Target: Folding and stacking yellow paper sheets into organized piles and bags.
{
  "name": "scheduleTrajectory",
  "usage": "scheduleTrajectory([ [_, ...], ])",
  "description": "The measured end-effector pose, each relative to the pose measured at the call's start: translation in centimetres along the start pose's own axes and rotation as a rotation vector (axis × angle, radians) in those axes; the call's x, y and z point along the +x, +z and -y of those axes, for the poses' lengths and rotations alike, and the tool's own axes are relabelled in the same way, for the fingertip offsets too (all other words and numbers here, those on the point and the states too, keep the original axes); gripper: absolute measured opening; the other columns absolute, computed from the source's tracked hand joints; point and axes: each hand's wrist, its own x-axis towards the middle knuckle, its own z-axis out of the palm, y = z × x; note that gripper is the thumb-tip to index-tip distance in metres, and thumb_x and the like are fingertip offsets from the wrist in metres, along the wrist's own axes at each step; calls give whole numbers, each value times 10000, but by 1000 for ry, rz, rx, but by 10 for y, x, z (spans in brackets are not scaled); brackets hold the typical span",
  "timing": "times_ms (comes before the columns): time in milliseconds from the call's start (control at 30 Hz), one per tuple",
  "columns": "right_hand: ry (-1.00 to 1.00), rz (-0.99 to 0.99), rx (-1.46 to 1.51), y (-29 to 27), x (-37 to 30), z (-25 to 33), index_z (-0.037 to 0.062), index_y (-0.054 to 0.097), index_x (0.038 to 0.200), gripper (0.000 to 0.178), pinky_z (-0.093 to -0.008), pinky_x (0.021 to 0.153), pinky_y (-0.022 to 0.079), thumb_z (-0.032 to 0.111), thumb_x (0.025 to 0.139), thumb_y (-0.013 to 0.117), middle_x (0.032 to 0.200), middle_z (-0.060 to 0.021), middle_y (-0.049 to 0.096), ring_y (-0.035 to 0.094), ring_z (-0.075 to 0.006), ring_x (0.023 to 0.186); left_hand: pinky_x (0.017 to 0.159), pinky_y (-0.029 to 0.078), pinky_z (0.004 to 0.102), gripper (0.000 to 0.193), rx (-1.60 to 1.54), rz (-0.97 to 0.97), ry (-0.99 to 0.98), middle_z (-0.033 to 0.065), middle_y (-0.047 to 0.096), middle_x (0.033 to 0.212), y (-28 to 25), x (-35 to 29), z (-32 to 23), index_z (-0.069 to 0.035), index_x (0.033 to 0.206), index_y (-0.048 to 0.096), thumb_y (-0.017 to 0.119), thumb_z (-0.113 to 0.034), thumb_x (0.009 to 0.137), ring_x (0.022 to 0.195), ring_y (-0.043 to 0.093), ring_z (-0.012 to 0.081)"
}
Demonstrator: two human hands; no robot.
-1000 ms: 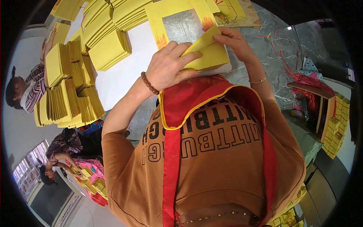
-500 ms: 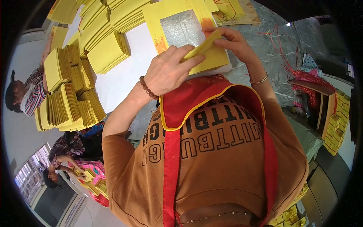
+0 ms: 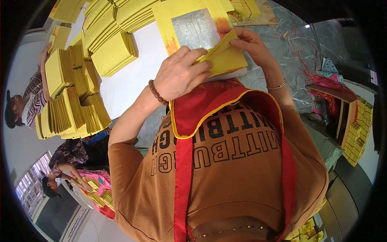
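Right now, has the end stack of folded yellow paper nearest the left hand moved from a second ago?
No visible shift: the yellow stack keeps its place against the neighbouring stacks on the white tabletop; only the view drifted slightly.

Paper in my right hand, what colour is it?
Yellow paper, best seen in the head view.

White table (image 3: 127,84), folded yellow paper stacks (image 3: 113,56)

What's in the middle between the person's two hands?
In the head view, a lifted flap of yellow paper lies between the left hand and the right hand.
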Motion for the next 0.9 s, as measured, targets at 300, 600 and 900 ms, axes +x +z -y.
scheduleTrajectory([
  [300, -105, 30, -23, 4, -2, 2, 32, 569, 1123, 294, -254, 917, 377, 154, 856, 577, 1073, -18, 579, 491, -108, 1045, 687, 480, 350, 239, -136, -132, -155, 119, 534, 1097, 0, -1, 2, -13, 987, 533, 594, -94, 770, 819, 577, 273],
  [600, -133, 22, 68, 3, -3, -11, 53, 573, 1053, 240, -333, 986, 336, 61, 814, 592, 1101, -48, 579, 417, -195, 1201, 918, 320, 394, 535, 26, -175, -185, 97, 514, 1192, -9, -29, 23, -110, 1225, 498, 620, -69, 705, 1086, 445, 286],
  [900, -542, 1, -1077, 3, 1, 20, 138, 601, 1019, 293, -442, 1018, 223, 168, 729, 632, 1247, -37, 519, 383, -257, 1252, 783, 390, 344, 480, 362, -236, -105, 57, 548, 1136, 3, -38, 27, -204, 1141, 567, 564, -34, 693, 990, 502, 220],
])
